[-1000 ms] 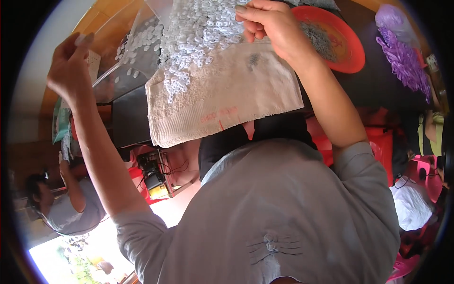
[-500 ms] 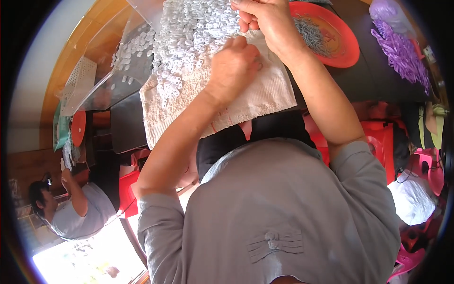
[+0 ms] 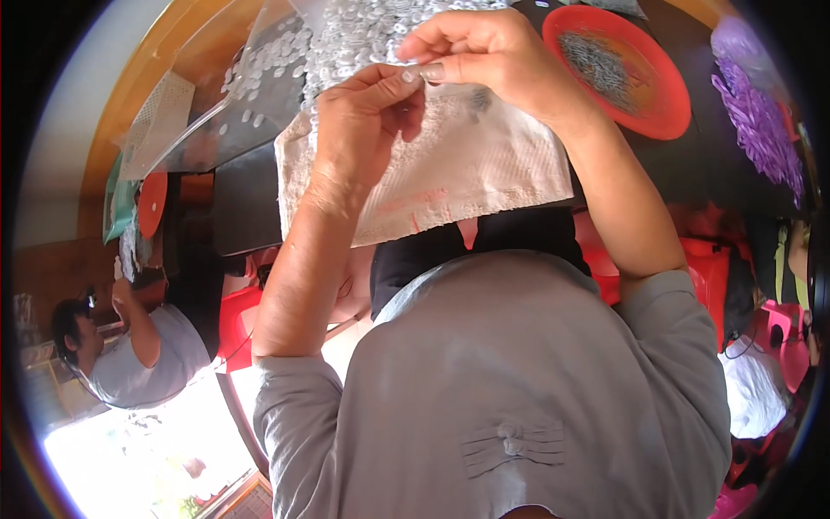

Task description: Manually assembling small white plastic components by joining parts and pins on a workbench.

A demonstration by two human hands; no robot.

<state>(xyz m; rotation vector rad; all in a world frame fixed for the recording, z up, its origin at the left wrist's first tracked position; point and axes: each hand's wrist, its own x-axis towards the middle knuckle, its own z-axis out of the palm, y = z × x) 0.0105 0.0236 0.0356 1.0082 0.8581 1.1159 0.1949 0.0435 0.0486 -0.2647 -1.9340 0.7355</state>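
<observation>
Over a beige towel (image 3: 501, 164), my two hands meet with thumb and fingertips pinched together. My left hand (image 3: 359, 125) comes from the left with its fingers curled inward. From the right, my right hand (image 3: 510, 65) touches it with thumb and index finger, the other fingers loosely bent. Whatever lies between the fingertips is too small to make out. Just beyond the hands spreads a heap of small white plastic pieces (image 3: 346, 39), oval with holes. A red plate (image 3: 666, 112) right of my right hand bears a pile of thin grey metal pins (image 3: 596, 69).
A clear plastic sheet or tray (image 3: 194, 143) with scattered white pieces stands at the left. Purple strips (image 3: 752, 130) lie at the far right of the dark table (image 3: 692, 164). Another person (image 3: 147, 355) sits at the left near a red disc (image 3: 153, 203).
My left hand has lifted off the towel and turned, and my right hand has come nearer. Their fingertips now meet. The view has shifted slightly.
</observation>
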